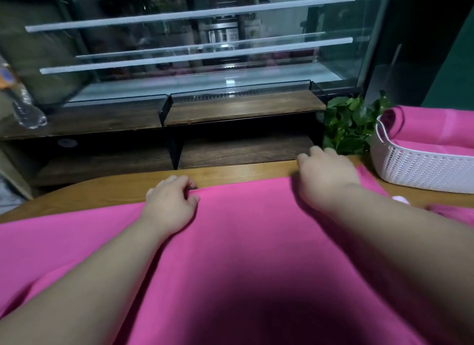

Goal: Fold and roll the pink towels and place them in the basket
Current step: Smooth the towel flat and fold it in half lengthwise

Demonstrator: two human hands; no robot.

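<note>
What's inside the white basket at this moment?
The white basket holds pink towels, one rolled end showing at its left. Its wall and the frame edge hide how many lie beneath.

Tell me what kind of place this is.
Likely a shop or café counter, though uncertain: a glass display case with shelves stands behind the wooden table holding the pink towel, and a leafy plant sits beside a white basket.
</note>
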